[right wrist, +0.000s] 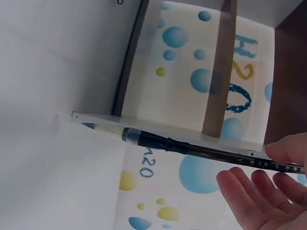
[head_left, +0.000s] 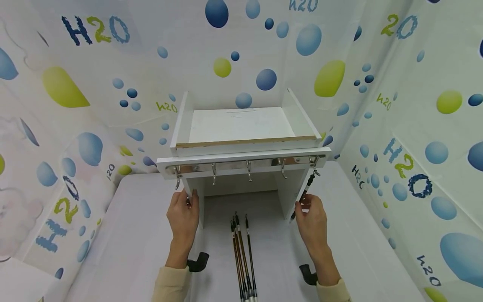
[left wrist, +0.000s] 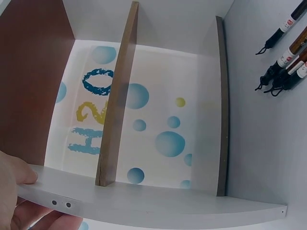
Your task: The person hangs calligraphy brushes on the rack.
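Note:
A white wooden shelf unit (head_left: 241, 149) stands ahead, with a metal hook rail (head_left: 230, 166) across its front. My left hand (head_left: 183, 218) grips the front edge of the left side panel (left wrist: 144, 203), thumb inside and fingers outside. From the rightmost hook hangs a dark-handled writing brush (right wrist: 160, 142), its pale, dark-tipped bristles pointing down along the right panel's edge. My right hand (head_left: 313, 220) pinches its handle loosely, thumb and fingertips at either side. Several more writing brushes (head_left: 241, 251) lie side by side on the white surface between my forearms.
The other hooks (head_left: 248, 172) carry nothing visible. Two wooden crossbars (left wrist: 115, 96) join the side panels inside the unit. White sheeting printed with bubbles and lettering (head_left: 241, 63) covers the walls behind and at both sides. Black straps (head_left: 198, 262) show at both wrists.

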Demonstrator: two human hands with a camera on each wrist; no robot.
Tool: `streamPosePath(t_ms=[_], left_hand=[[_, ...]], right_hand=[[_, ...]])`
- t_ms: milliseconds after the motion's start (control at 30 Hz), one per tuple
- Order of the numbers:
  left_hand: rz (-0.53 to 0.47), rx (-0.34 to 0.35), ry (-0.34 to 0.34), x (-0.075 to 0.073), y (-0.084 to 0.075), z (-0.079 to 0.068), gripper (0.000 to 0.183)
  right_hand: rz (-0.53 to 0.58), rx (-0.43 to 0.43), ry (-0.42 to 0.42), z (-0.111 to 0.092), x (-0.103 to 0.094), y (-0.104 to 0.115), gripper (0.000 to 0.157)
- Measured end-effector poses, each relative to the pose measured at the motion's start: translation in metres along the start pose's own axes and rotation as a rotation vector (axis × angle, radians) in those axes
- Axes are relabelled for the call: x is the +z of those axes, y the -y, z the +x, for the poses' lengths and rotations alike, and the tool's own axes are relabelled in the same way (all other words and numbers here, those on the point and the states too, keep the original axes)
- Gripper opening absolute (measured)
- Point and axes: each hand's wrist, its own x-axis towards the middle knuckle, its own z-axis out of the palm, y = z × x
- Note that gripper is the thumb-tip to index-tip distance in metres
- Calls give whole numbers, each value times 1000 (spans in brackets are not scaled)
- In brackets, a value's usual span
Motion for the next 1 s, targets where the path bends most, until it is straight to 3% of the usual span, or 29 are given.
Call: streamPosePath(t_ms=[433, 1000], left_hand=[[-2, -2, 0, 1, 0, 0, 19], [-2, -11, -8, 2, 1, 0, 19]], right_hand=[[57, 29, 19, -21, -8, 19, 33], [55, 99, 225, -51, 11, 35, 51]])
